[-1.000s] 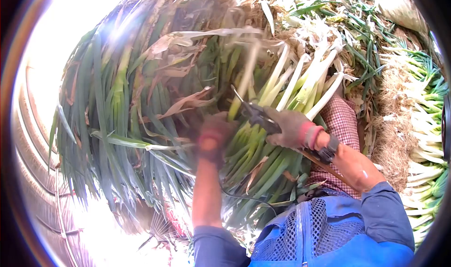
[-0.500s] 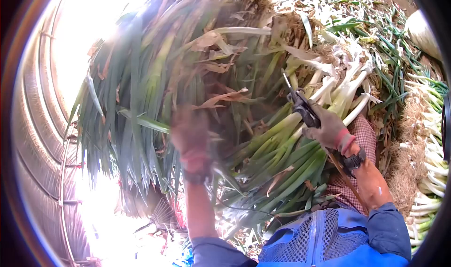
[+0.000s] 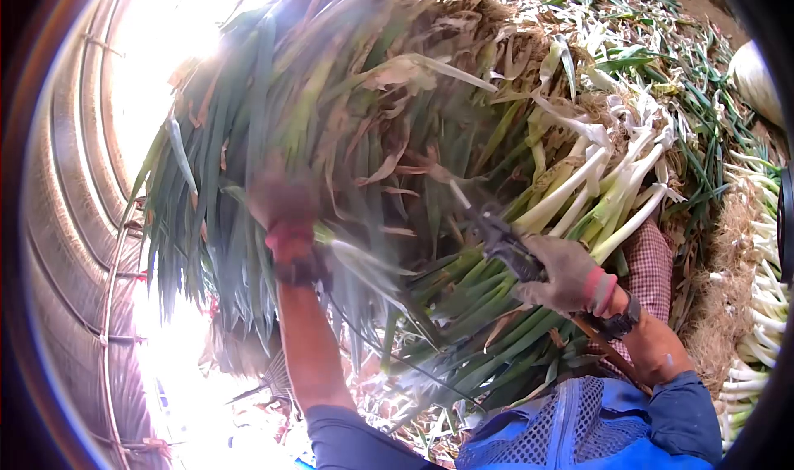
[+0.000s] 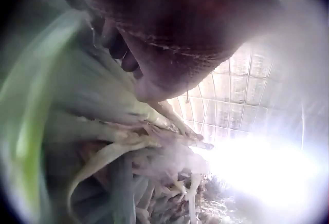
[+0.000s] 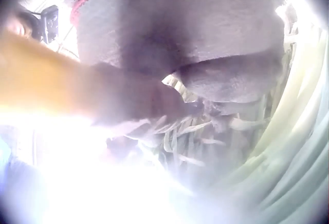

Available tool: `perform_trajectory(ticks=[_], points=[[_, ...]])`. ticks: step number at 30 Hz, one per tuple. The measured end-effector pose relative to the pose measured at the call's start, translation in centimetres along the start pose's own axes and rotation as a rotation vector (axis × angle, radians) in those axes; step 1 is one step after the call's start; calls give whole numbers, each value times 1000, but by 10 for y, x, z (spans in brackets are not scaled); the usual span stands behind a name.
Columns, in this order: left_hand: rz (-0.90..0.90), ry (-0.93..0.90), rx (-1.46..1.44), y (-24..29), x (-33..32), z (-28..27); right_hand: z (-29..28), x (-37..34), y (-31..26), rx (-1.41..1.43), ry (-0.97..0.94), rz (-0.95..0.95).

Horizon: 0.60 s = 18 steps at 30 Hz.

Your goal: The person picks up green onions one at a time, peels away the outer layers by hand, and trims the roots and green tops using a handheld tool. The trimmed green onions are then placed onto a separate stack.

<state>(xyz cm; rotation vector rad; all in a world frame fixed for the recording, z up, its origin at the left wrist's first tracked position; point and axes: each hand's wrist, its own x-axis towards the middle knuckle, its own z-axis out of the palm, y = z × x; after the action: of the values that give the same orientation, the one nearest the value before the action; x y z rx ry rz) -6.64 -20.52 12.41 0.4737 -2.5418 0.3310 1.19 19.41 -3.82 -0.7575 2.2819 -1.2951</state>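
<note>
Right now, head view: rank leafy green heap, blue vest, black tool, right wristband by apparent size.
Largest to smallest:
1. leafy green heap
2. blue vest
3. black tool
4. right wristband

- The heap is set before the person, from the left to the centre.
- The wall is placed left of it.
- The leeks are laid right of the heap, beside the leg.
- The tool is held in the right hand, over the leeks.
- The scraps are strewn behind the leeks.
- The row is lined up at far right, beyond the leg.
- The roots are turned toward the leg.
</note>
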Motion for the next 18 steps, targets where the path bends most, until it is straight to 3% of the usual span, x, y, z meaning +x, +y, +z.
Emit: perform_trajectory(ticks=[1,3,4,7,9,12,14,16,18], points=[[-4,0,-2,-3,15,7,2,0,-4,-5,-2,0],[201,134,56,-5,46,23,6,0,-12,1,35,-104],[200,137,48,3,51,22,6,2,-12,-6,39,-102],[151,55,214,29,65,7,0,8,-14,30,146,-66],[106,-245,178,42,68,-10,-6,8,-22,42,19,-93],[53,-287,181,51,62,4,-4,14,-23,63,100,-185],[79,-291,166,57,42,-2,-11,17,-31,90,75,-76],[109,-285,147,64,19,-10,-10,20,-27,97,169,-200],[58,-459,-103,66,-9,-13,-12,12,-35,120,137,-252]])
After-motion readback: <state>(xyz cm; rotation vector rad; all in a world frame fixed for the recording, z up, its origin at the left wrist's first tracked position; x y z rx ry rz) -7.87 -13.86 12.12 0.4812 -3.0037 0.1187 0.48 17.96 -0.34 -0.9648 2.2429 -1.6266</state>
